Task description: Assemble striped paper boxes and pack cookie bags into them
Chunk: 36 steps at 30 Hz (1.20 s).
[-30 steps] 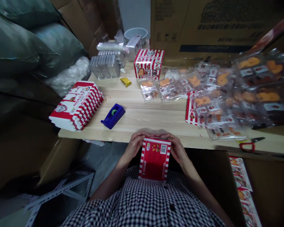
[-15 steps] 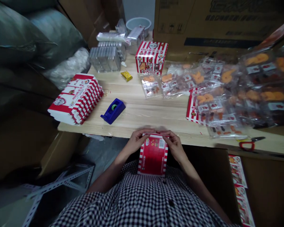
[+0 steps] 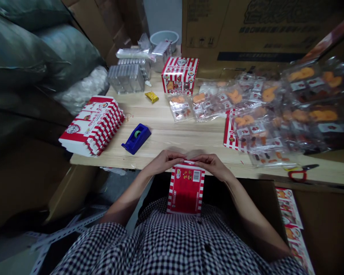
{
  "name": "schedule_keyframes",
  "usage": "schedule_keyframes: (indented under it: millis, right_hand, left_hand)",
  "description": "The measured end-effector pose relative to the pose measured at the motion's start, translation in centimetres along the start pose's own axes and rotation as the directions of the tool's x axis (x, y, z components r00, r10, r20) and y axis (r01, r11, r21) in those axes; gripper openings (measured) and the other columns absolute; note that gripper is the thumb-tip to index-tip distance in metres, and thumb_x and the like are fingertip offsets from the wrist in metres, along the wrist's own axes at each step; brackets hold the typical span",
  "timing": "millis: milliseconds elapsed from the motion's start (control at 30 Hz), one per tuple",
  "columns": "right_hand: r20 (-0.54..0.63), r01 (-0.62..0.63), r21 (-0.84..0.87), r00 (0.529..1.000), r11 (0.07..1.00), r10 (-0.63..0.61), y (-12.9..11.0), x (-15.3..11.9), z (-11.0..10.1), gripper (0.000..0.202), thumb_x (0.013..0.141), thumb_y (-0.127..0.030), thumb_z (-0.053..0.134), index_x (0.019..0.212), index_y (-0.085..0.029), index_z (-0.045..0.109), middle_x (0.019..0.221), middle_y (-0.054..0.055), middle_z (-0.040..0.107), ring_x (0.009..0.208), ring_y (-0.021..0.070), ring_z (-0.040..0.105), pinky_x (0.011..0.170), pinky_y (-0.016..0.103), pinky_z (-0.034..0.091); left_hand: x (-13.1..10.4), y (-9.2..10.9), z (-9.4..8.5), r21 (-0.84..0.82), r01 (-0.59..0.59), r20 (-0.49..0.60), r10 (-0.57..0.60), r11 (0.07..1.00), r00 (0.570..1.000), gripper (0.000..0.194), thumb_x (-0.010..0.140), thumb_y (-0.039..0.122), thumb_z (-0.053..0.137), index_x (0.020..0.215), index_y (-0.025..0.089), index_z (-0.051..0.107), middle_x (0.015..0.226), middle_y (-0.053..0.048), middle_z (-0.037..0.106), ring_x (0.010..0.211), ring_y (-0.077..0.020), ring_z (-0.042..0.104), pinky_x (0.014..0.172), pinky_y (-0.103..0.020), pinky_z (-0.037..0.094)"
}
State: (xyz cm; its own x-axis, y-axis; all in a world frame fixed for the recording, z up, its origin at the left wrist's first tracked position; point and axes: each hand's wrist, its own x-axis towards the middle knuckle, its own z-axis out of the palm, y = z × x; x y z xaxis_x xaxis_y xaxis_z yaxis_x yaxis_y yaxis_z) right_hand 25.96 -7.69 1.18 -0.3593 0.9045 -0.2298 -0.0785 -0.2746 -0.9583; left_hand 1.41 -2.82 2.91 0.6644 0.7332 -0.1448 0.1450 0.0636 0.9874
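A red-and-white striped cardboard box (image 3: 186, 191) leans against my checked clothing, its barcode side facing up. My left hand (image 3: 167, 161) pinches the box's far edge at the left, thumb on the near side and fingers behind. At the right of that same edge my right hand (image 3: 212, 165) grips it in the same way, and the fingertips of both hands almost meet. What the hidden fingers touch behind the edge does not show. Just beyond lies the table's front edge, with a blue tape dispenser (image 3: 137, 138) to the left.
Flattened striped boxes (image 3: 93, 124) are stacked at left. A finished striped box (image 3: 180, 75) stands behind, near clear plastic trays (image 3: 126, 78) and a yellow packet (image 3: 151, 97). Clear bags of toy food (image 3: 258, 126) heap at right, by red-handled scissors (image 3: 299, 173).
Both hands have shifted along the box's far edge, the wrists spreading outward and the thumbs sliding up towards the rim. The box stays against the clothing; the camera view has tilted slightly.
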Motion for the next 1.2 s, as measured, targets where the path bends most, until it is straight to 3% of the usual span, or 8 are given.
schedule_keyframes:
  millis: [167,400,600,733,867,1033,1200]
  right_hand:
    - [-0.067,-0.037,0.027,0.997,0.999,0.039,0.8,0.8,-0.3,0.030,0.073,-0.041,0.082,0.098,-0.024,0.080,0.097,0.004,0.079,0.088,0.0209,0.073,0.085,0.035,0.057]
    - [-0.021,-0.051,-0.010,0.999,0.999,0.050,0.8,1.3,-0.4,0.029,0.073,-0.044,0.082,0.093,-0.022,0.080,0.088,0.003,0.079,0.079,0.0183,0.071,0.077,0.032,0.055]
    - [0.070,-0.070,-0.045,0.995,0.997,0.073,0.0,1.4,-1.1,0.032,0.071,-0.045,0.083,0.088,-0.019,0.079,0.079,0.002,0.077,0.068,0.0156,0.068,0.065,0.027,0.053]
    - [0.121,-0.068,-0.085,0.990,0.994,0.078,-0.7,0.7,-1.2,0.033,0.078,-0.046,0.077,0.100,-0.021,0.078,0.092,0.003,0.079,0.080,0.0185,0.071,0.077,0.032,0.056]
    - [0.131,-0.017,-0.133,0.991,0.991,0.034,-1.2,-1.1,-0.1,0.035,0.093,-0.047,0.062,0.120,-0.028,0.072,0.120,0.004,0.074,0.110,0.0234,0.068,0.099,0.042,0.052]
    - [0.054,0.083,-0.255,0.996,0.963,-0.071,-1.3,-3.4,1.4,0.039,0.096,-0.042,0.060,0.134,-0.036,0.061,0.139,0.002,0.062,0.132,0.0246,0.055,0.114,0.047,0.040]
    - [0.011,0.117,-0.311,0.993,0.943,-0.120,-0.8,-4.0,1.8,0.036,0.098,-0.040,0.056,0.133,-0.037,0.061,0.139,0.002,0.062,0.133,0.0247,0.054,0.116,0.050,0.037]
  left_hand:
    - [0.8,-0.6,-0.2,0.056,0.049,0.011,-0.050,0.997,0.999,0.032,0.086,0.037,0.069,0.109,0.017,0.076,0.099,-0.009,0.077,0.084,-0.0188,0.068,0.073,-0.027,0.051]
    - [1.4,-0.9,-0.3,-0.044,0.126,0.040,-0.125,0.991,0.991,0.028,0.081,0.036,0.074,0.097,0.013,0.078,0.084,-0.008,0.077,0.069,-0.0148,0.066,0.066,-0.025,0.048]
    - [1.6,0.5,-1.1,0.020,0.140,0.112,-0.141,0.990,0.984,0.021,0.078,0.032,0.075,0.088,0.013,0.079,0.078,-0.006,0.075,0.066,-0.0127,0.062,0.065,-0.023,0.047]
    - [1.5,1.3,-1.3,0.092,0.120,0.169,-0.134,0.989,0.976,0.018,0.081,0.029,0.071,0.086,0.013,0.078,0.078,-0.005,0.075,0.065,-0.0122,0.061,0.062,-0.022,0.045]
    - [0.5,1.8,-0.9,0.187,0.066,0.129,-0.091,0.980,0.987,0.019,0.087,0.028,0.065,0.090,0.012,0.075,0.078,-0.005,0.075,0.066,-0.0132,0.063,0.059,-0.021,0.044]
    - [-1.9,3.6,-0.4,0.281,-0.043,0.119,0.010,0.959,0.993,0.029,0.097,0.024,0.050,0.117,0.019,0.071,0.106,-0.007,0.075,0.096,-0.0196,0.068,0.087,-0.030,0.051]
    - [-3.6,4.2,-0.4,0.172,-0.115,0.158,0.088,0.978,0.983,0.035,0.100,0.025,0.047,0.130,0.028,0.064,0.130,-0.006,0.067,0.122,-0.0218,0.061,0.110,-0.038,0.041]
